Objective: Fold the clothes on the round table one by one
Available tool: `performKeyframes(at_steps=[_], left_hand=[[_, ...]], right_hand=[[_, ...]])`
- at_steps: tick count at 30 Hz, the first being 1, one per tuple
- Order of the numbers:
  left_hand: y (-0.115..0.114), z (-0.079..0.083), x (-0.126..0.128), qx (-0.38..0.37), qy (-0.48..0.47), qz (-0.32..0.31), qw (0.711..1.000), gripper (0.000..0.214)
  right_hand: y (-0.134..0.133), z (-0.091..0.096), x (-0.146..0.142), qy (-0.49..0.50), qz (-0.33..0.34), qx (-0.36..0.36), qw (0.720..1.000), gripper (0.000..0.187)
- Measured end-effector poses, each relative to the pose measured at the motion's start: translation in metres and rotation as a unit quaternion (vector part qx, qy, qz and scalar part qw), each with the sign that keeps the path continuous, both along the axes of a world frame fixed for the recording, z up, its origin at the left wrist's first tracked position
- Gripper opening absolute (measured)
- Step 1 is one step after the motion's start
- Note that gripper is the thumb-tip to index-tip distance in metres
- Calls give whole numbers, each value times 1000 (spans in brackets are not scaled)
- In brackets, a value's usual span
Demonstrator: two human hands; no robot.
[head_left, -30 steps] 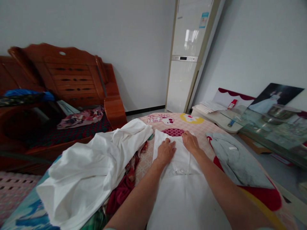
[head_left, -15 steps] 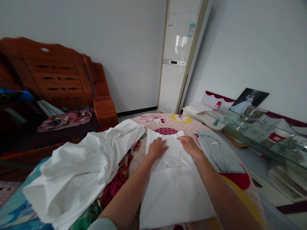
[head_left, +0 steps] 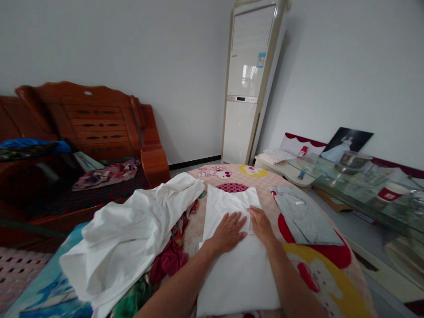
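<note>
A white garment (head_left: pixel 236 280), shirt-like and folded into a long rectangle, lies lengthwise before me on the table. My left hand (head_left: pixel 229 232) rests palm down on its middle, fingers stretched and a little spread. Along the garment's right edge, my right hand (head_left: pixel 261 224) touches the cloth with its fingers extended. Both hands press on the fabric rather than lifting it. To the right lies a folded grey shirt (head_left: pixel 306 216) with a pale label near the neck. A loose, crumpled white cloth (head_left: pixel 132 238) spreads out at the left.
Dark red cloth (head_left: pixel 170 260) and green cloth (head_left: pixel 132 298) lie by the crumpled pile. A patterned cover (head_left: pixel 314 254) drapes the round table. A wooden sofa (head_left: pixel 99 128) stands left, a tall air conditioner (head_left: pixel 243 84) behind, and a glass shelf (head_left: pixel 344 176) with bowls right.
Both hands have slid toward me along the white garment. The left now lies flatter near the middle; the garment's near part looks narrower, and my view has tilted up slightly.
</note>
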State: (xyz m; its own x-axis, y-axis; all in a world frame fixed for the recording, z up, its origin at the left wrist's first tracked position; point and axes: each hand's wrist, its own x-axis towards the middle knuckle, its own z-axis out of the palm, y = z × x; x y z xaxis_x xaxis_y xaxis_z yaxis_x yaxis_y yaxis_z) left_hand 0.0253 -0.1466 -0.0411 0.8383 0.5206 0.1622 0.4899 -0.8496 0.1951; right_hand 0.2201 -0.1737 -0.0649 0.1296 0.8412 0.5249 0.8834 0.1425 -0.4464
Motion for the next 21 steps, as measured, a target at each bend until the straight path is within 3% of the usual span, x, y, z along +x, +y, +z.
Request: performKeyframes(at_steps=[3,7,12,14,18,21], left_hand=[[1,8,-6,-11,13,-25,1000,62],[-4,17,-8,-40,35,-86,995,70],[-6,12,-5,-69,26,-100,992,74],[-1,17,-6,-98,2,-104,990,73],[12,45,-21,-192,-68,-31,979,34],[16,65,-34,-226,-40,23,973,18]], right_hand=[[-1,1,1,42,6,7,999,39],[-8,15,5,108,21,-47,993,39],[-26,58,13,172,39,-149,973,33],[-34,78,12,196,55,-189,961,30],[-48,103,0,166,107,-315,929,21],[-52,105,-10,79,78,-358,927,18]])
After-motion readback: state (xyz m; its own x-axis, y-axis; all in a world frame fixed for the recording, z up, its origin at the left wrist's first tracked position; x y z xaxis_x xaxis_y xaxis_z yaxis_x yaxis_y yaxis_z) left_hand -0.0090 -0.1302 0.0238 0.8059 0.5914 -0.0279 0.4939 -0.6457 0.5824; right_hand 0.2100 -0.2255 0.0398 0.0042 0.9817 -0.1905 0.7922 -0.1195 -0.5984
